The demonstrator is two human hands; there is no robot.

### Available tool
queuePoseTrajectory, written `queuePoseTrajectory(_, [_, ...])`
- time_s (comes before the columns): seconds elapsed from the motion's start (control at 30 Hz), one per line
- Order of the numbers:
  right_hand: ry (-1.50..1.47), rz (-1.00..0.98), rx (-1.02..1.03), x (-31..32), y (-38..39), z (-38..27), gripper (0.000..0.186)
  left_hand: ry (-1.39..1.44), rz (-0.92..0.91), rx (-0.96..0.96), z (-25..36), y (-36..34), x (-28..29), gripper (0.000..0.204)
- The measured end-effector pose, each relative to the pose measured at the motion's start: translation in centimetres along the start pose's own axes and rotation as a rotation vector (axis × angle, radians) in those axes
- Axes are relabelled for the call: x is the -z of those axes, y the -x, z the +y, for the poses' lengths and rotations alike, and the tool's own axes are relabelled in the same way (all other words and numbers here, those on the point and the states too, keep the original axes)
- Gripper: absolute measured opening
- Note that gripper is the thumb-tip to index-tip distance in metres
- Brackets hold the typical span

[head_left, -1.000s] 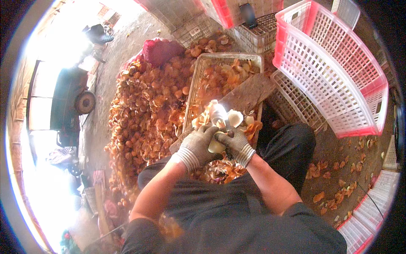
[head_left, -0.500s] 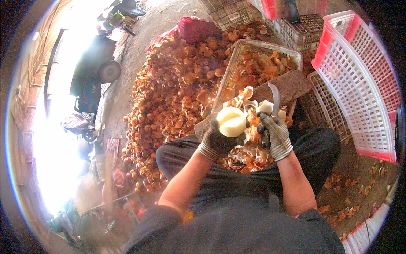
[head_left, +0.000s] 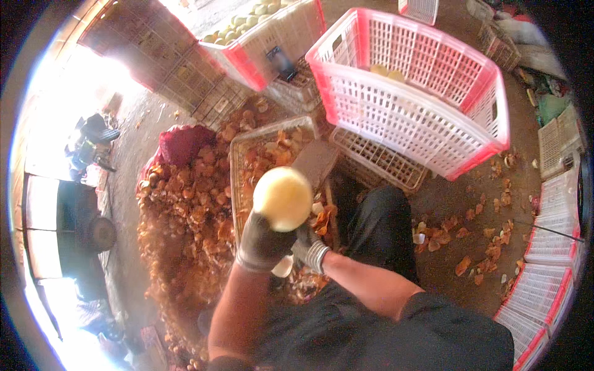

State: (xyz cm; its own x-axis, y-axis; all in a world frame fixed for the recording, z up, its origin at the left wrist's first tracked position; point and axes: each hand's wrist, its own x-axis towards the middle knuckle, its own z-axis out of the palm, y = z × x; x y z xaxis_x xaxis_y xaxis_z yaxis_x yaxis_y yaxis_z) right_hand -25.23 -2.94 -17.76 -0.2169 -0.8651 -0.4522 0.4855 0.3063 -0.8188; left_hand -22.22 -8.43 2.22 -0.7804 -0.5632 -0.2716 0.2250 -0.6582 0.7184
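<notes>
My gloved left hand (head_left: 263, 241) is raised and closed on a pale peeled onion (head_left: 282, 196), blurred by motion. My gloved right hand (head_left: 307, 250) is lower, just behind it to the right; its fingers are mostly hidden, and I cannot see the knife. Beneath both hands are loose brown skins (head_left: 322, 219) and a worn plastic tray (head_left: 234, 154) with a wooden board (head_left: 315, 157) lying across it. A heap of brown onions and skins (head_left: 182, 216) spreads to the left, beside a red mesh sack (head_left: 184, 143).
A pink-and-white crate (head_left: 408, 105) with a few onions stands right, over a grey crate (head_left: 377, 157). A crate of peeled onions (head_left: 241, 31) is at the back, a phone (head_left: 280, 62) against it. Stacked crates (head_left: 550, 253) line the far right; a vehicle (head_left: 93, 226) stands left.
The view has swung toward the back and right. My left hand has lifted the onion up and away from where the knife was; the knife in my right hand has dropped out of sight.
</notes>
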Motion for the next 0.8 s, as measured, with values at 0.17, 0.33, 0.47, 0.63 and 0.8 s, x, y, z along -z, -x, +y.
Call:
queuePoseTrajectory(0.17, [0.281,0.049,-0.063,0.6,3.7,-3.3,0.020,-0.557,-0.479,-0.349,4.8,-9.5,-13.6,0.051])
queuePoseTrajectory(0.33, [0.275,0.129,0.005,1.3,3.1,-2.8,0.023,-1.319,-0.452,-1.018,8.3,-9.6,-12.5,0.035])
queuePoseTrajectory(0.47, [0.362,0.149,-0.055,1.4,3.3,-3.8,0.020,-0.366,-0.187,-0.127,10.5,-4.0,-2.2,0.032])
queuePoseTrajectory(0.63, [0.140,0.088,-0.089,1.6,3.5,-1.7,0.017,-0.152,0.546,-0.365,13.2,10.3,17.4,0.029])
queuePoseTrajectory(0.8, [0.225,-0.005,-0.167,-0.9,3.8,-1.9,0.013,0.113,0.899,-0.599,10.0,27.8,30.6,0.014])
